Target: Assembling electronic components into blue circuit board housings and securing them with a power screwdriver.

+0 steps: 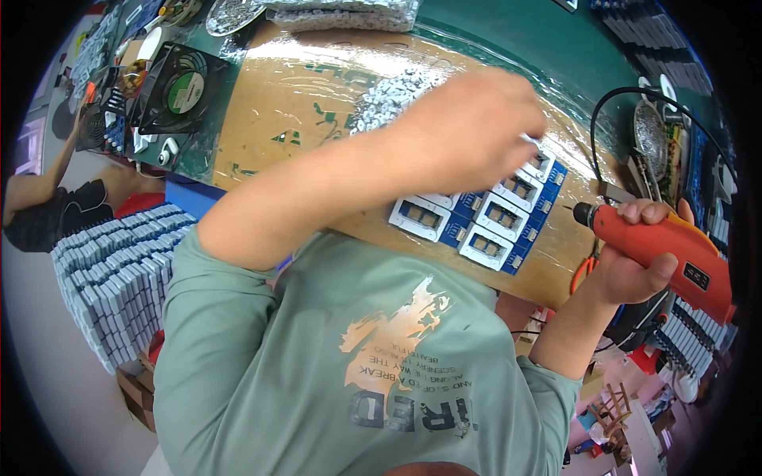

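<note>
My left hand [484, 119] is over the upper end of a blue circuit board panel [546, 208], its fingers pinched on a small white plastic piece [529, 140]. White rectangular frames [502, 216] sit in rows on the panel, with small metallic parts showing in their windows. My right hand [635, 266] grips a red electric screwdriver [655, 246], its dark tip pointing left toward the panel but apart from it. Beside my left wrist lies a heap of small white pieces [393, 97], partly hidden by that hand.
Brown board [270, 103] covers the green bench. A black fan [178, 89] stands at the left; stacked white-and-blue parts [119, 278] are below it. Orange-handled pliers [585, 271] lie near the screwdriver, and a black cable [595, 119] arches at the right. Another person sits far left.
</note>
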The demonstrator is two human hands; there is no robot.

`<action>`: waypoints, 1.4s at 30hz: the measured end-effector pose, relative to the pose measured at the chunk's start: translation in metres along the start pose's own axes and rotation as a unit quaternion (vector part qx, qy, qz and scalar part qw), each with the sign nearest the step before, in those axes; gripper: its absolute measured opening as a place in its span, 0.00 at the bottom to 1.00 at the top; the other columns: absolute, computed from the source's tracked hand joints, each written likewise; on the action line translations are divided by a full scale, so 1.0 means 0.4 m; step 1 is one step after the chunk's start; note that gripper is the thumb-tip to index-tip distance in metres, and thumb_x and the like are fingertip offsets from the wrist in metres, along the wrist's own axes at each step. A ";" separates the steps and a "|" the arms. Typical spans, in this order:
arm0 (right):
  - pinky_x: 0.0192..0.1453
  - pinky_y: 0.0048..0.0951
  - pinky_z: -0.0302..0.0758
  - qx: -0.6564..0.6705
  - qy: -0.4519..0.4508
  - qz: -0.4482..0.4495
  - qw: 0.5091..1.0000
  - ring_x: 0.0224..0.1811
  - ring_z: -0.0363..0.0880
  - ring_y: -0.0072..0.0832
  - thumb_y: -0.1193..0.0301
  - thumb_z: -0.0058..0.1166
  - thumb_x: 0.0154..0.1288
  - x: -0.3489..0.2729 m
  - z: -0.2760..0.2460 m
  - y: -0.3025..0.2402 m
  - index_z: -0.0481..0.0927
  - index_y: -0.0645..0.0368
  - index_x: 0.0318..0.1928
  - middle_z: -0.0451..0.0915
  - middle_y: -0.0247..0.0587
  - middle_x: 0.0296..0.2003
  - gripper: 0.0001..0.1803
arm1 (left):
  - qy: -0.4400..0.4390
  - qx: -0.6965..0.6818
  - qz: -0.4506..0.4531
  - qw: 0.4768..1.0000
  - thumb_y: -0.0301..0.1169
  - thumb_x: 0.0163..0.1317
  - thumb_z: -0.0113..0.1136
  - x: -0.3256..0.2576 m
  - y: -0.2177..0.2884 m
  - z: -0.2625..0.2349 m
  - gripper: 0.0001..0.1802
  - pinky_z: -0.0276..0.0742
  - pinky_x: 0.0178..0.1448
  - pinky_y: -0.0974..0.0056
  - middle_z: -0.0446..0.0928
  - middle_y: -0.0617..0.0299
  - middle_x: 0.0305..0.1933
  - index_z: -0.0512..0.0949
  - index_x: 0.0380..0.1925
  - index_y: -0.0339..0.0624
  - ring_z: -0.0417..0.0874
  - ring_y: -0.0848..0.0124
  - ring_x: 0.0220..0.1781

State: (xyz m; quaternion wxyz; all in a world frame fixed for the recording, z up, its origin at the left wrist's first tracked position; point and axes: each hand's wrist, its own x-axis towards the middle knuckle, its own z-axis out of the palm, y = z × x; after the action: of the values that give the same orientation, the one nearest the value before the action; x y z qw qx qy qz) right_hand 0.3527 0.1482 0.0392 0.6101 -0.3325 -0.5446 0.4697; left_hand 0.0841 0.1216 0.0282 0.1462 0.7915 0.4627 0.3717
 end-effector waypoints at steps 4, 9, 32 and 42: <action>0.39 0.33 0.73 0.056 -0.017 -0.035 0.998 0.33 0.74 0.34 0.42 0.62 0.54 -0.017 -0.036 0.015 0.66 0.63 0.61 0.74 0.43 0.35 0.45 | -0.037 0.036 -0.060 0.997 0.30 0.55 0.64 -0.080 -0.037 -0.157 0.05 0.75 0.45 0.57 0.77 0.59 0.34 0.80 0.31 0.42 0.79 0.57 0.40; 0.39 0.32 0.72 0.063 -0.040 -0.043 0.996 0.33 0.74 0.34 0.42 0.61 0.55 -0.019 -0.028 0.026 0.66 0.64 0.61 0.74 0.42 0.35 0.45 | -0.119 0.091 -0.121 0.981 0.28 0.51 0.67 -0.234 -0.035 -0.189 0.07 0.74 0.42 0.60 0.78 0.61 0.33 0.80 0.30 0.43 0.79 0.60 0.38; 0.44 0.37 0.68 0.096 -0.063 -0.038 0.993 0.37 0.72 0.34 0.41 0.56 0.59 -0.007 -0.072 0.027 0.66 0.63 0.62 0.72 0.43 0.37 0.43 | -0.066 0.081 -0.236 0.966 0.30 0.51 0.68 -0.371 0.019 -0.145 0.10 0.71 0.45 0.56 0.75 0.58 0.35 0.80 0.34 0.43 0.76 0.56 0.40; 0.45 0.37 0.69 0.087 -0.064 -0.034 0.994 0.36 0.72 0.34 0.41 0.59 0.57 -0.006 -0.065 0.023 0.67 0.63 0.62 0.72 0.43 0.36 0.44 | -0.070 0.084 -0.235 0.966 0.26 0.55 0.65 -0.366 0.008 -0.147 0.10 0.74 0.41 0.60 0.77 0.58 0.36 0.82 0.38 0.44 0.79 0.59 0.39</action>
State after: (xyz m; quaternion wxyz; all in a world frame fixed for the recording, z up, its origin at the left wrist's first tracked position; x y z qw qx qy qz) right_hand 0.3763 0.1518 0.0249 0.6161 -0.2282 -0.5508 0.5147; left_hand 0.0004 -0.0097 0.0038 0.1944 0.6942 0.6537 0.2302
